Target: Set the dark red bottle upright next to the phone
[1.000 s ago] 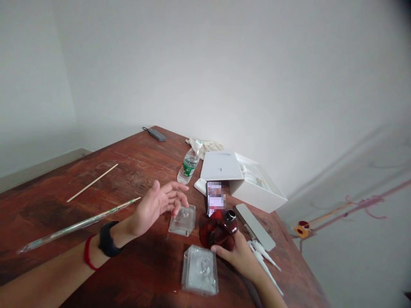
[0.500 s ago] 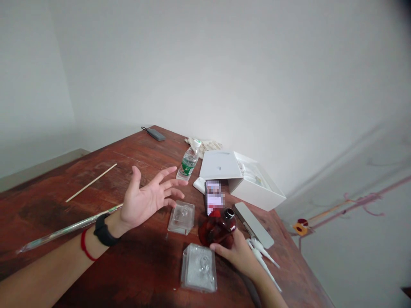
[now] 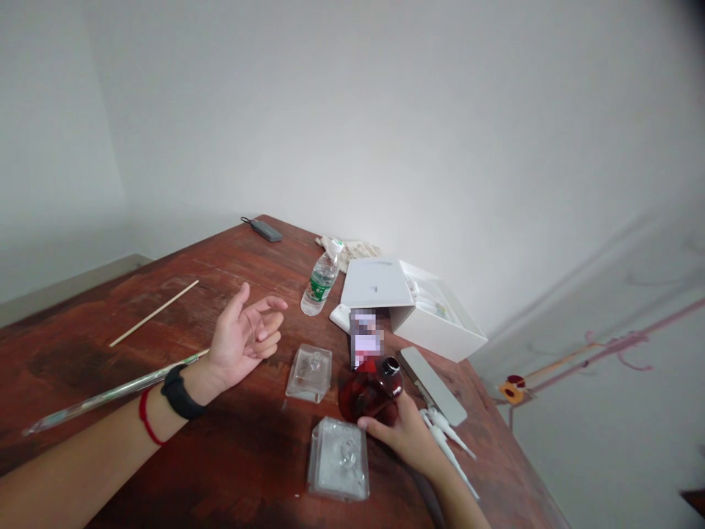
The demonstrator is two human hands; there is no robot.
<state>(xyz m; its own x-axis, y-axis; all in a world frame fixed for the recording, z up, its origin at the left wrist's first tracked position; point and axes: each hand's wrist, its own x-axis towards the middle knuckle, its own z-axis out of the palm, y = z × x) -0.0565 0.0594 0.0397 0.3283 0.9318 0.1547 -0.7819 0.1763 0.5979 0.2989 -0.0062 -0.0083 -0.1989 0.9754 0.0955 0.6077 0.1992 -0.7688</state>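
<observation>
Nearest the camera, a clear case point(image 3: 338, 459) lies flat on the table point(image 3: 231, 455), with something small and glassy inside that is too blurred to make out. Just beside it to the right, the right hand point(image 3: 405, 433) is wrapped around the base of the flask point(image 3: 370, 392), a dark red glass one standing upright with its mouth open; thumb and fingers press against its lower wall. Right of that hand, white droppers point(image 3: 449, 447) lie on the wood, and beyond them a grey slab point(image 3: 432, 375) lies flat.

The left hand point(image 3: 242, 339) is well apart from the flask, palm turned up, fingers loosely curled and holding nothing, raised a little above the table. Its wrist wears a black band point(image 3: 179, 393) and a red cord point(image 3: 147, 419). A long glass tube point(image 3: 110, 393) runs out to the left from behind that wrist.

Between the two hands sits a second clear box point(image 3: 309, 373), near the flask. A phone point(image 3: 366, 339) stands behind the flask, leaning on a white box point(image 3: 424, 308) with its lid open. Farther back are a water bottle point(image 3: 320, 280), a thin stick point(image 3: 154, 313), a cloth point(image 3: 346, 246) and, at the far edge, a grey pack point(image 3: 266, 231).
</observation>
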